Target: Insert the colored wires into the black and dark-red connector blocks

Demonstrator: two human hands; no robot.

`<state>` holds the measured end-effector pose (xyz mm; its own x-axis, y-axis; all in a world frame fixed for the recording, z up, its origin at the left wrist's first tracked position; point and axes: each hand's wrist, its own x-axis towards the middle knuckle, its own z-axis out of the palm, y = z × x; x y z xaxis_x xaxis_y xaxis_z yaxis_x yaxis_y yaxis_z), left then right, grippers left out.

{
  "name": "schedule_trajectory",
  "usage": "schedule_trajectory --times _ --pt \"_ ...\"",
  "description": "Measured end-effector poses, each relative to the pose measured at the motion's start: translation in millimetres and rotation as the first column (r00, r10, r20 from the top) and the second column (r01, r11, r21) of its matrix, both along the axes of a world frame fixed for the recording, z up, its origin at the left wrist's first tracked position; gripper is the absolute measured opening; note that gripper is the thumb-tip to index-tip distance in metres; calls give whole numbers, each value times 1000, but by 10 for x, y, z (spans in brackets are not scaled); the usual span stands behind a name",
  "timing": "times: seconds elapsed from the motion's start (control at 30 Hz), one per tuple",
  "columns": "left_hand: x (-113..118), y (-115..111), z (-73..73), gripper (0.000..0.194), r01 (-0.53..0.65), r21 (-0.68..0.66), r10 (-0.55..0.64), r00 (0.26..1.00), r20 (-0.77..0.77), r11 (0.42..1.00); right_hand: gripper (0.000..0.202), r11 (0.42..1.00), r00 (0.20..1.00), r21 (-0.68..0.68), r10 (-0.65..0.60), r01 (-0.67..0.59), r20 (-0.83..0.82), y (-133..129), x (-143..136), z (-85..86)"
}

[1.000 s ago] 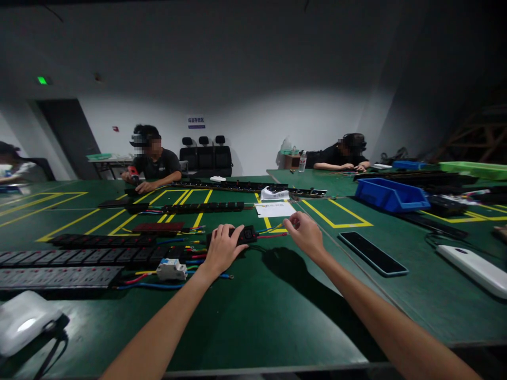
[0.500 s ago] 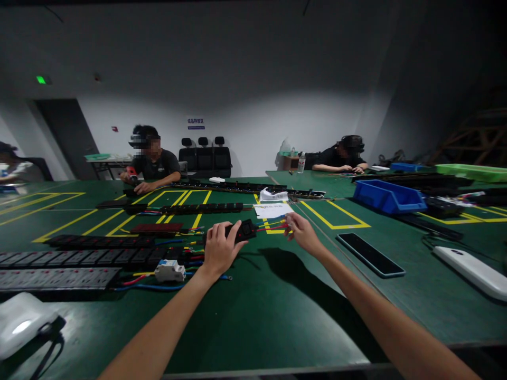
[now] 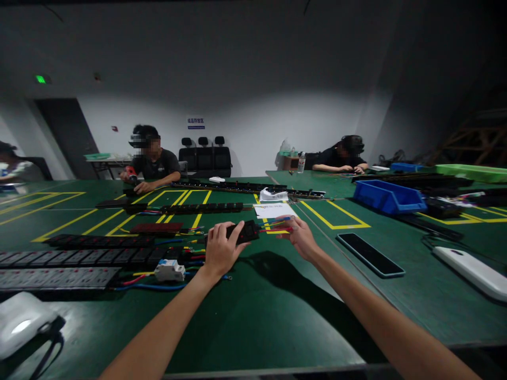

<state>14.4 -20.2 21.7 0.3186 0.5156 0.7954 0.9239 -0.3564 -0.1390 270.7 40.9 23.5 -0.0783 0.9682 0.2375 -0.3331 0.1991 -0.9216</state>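
My left hand [image 3: 222, 247] is closed around a black socket strip [image 3: 247, 231], whose right end pokes out past my thumb. From that end run coloured wires [image 3: 271, 229], red, blue and yellow-green. The fingers of my right hand [image 3: 301, 237] are closed on these wires near their far ends; the fingertips are partly hidden. Left of my left hand lie black power strips [image 3: 119, 257] with wire ends sticking out, and a grey socket strip [image 3: 59, 278]. A white circuit breaker [image 3: 170, 271] sits on the wires beside them.
Right of my hands lie a phone [image 3: 370, 255], a white power bank [image 3: 471, 272] and a blue bin [image 3: 388, 197]. White paper [image 3: 273, 210] lies beyond my right hand. Across the green table [image 3: 253, 327], one person [image 3: 154, 163] holds a red tool; another person [image 3: 340, 155] sits at the right.
My right hand has shifted slightly right and down, its fingers now further along the wires, which look more spread. The strip in my left hand has moved slightly right.
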Motion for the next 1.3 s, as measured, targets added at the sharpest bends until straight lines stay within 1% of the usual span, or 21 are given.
schedule_trajectory --times 0.1,0.17,0.27,0.33,0.4,0.6,0.8,0.87,0.93,1.0,1.07,1.17,1.3 --pt "-9 0 3 56 12 12 -12 1000 -3 1000 34 1000 1000 8 20 -20 -7 -16 -33 -16" --pt "-13 6 0 57 22 27 -22 1000 3 999 34 999 999 -32 37 -38 -34 -36 -46 -11" --pt "-16 19 -11 58 57 41 -57 998 -5 998 40 982 984 -109 146 -157 -105 -84 -57 14" --pt "-16 23 -18 58 90 47 -90 996 -7 995 46 961 962 -131 221 -243 -159 -110 -54 34" --pt "-13 21 -22 57 129 62 -130 992 6 990 46 946 945 -153 254 -287 -203 -118 -40 45" --pt "6 -9 -12 53 227 133 -232 972 24 965 39 908 920 -261 245 -329 -306 -50 7 -8" --pt "8 -35 -8 48 296 112 -300 953 29 949 32 866 900 -339 238 -367 -366 -73 -49 -63" --pt "2 -33 -15 48 302 101 -306 952 22 948 31 879 915 -341 215 -334 -343 -95 -72 -47" --pt "-11 -23 -24 48 271 97 -275 961 20 958 32 913 948 -330 148 -241 -283 -110 -84 -15" --pt "-29 -3 -29 48 214 95 -218 975 36 972 34 950 973 -282 76 -137 -216 -122 -87 25" --pt "-46 20 -29 48 156 92 -163 984 68 983 35 978 986 -200 31 -63 -162 -133 -87 57" --pt "-59 44 -20 48 115 85 -123 987 99 990 31 997 996 -83 -6 -1 -93 -147 -97 70" --pt "-50 42 -11 51 107 38 -110 989 96 994 26 999 999 -46 -31 29 -40 -149 -124 45"
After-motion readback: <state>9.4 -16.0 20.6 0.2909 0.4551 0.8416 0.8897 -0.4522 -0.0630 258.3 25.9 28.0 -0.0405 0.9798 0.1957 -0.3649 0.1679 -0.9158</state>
